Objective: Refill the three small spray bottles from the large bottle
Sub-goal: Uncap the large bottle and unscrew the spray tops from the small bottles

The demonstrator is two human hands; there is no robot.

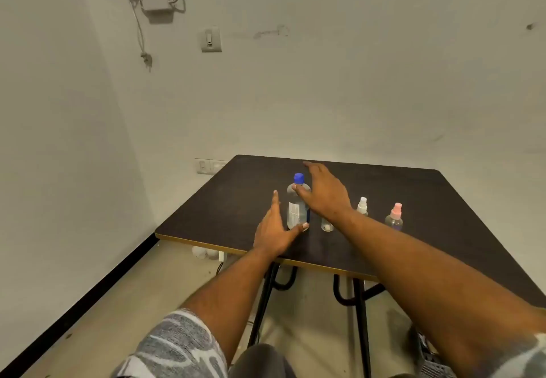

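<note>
Head view puts the left hand (pixel 273 230) and right hand (pixel 325 193) either side of the large bottle (pixel 297 212), fingers straight and spread, neither yet wrapped round it. It stands upright on the dark table (pixel 428 200), blue cap (pixel 299 178) on. To its right stand three small spray bottles, one (pixel 327 225) half hidden by the wrist, one white-topped (pixel 362 206), one pink-topped (pixel 395 215), so all refilling looks yet to do.

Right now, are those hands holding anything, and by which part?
Nothing is gripped yet. Both open hands flank the tall clear plastic bottle with the blue cap: left hand near its base, right hand by its shoulder.
</note>
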